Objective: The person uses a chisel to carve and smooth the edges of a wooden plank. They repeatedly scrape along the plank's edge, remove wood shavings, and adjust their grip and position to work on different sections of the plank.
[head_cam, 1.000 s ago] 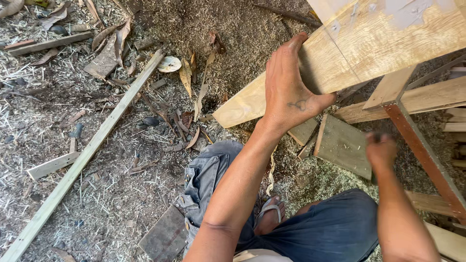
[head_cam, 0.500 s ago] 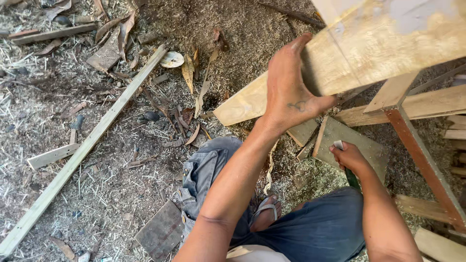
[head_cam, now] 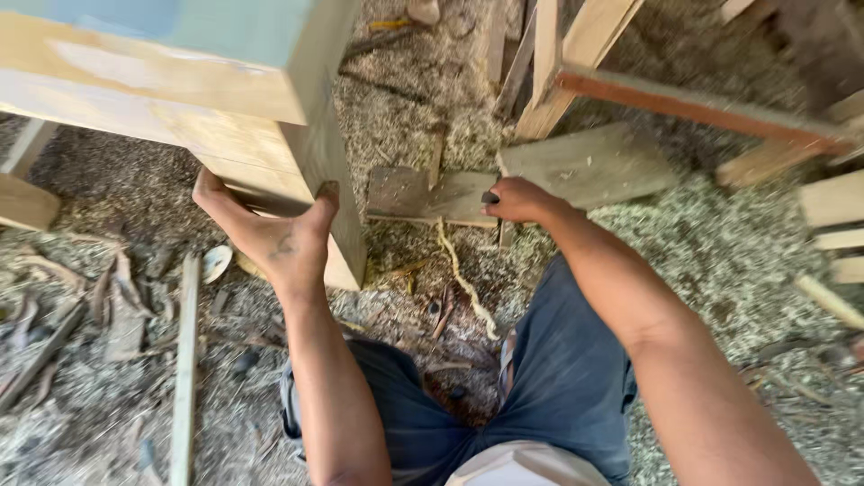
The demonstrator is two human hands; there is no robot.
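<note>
Slat (head_cam: 184, 360): a thin pale strip lying on the ground at far left, its long axis running near to far, among curled bark scraps and chips.

Plank (head_cam: 207, 117): a broad, thick pale board filling the upper left; its long axis runs from the left edge rightward and slightly down, and its cut end (head_cam: 328, 180) faces the person.

Left hand (head_cam: 270, 234): under the plank's lower edge at the cut end, fingers and thumb spread and clasped around the corner, grasping the plank.

Sawdust floor (head_cam: 720, 252): shavings and chips cover the ground on all sides.

Flat boards (head_cam: 468, 193): two weathered grey pieces lying on the sawdust between the hands and beyond, the larger one reaching right.

Right hand (head_cam: 517, 200): resting on the edge of the flat boards, fingers clenched around a small dark object; what it is cannot be told.

Twisted shaving (head_cam: 463, 279): a pale curl trailing from the boards toward the person's knees.

Shorts (head_cam: 540, 378): blue, at bottom centre, the person crouching.

Frame (head_cam: 684, 99): pale timbers with a reddish-brown rail crossing at upper right, standing behind the flat boards and apart from the plank.

Stacked offcuts (head_cam: 832, 216): pale board ends at the right edge.
</note>
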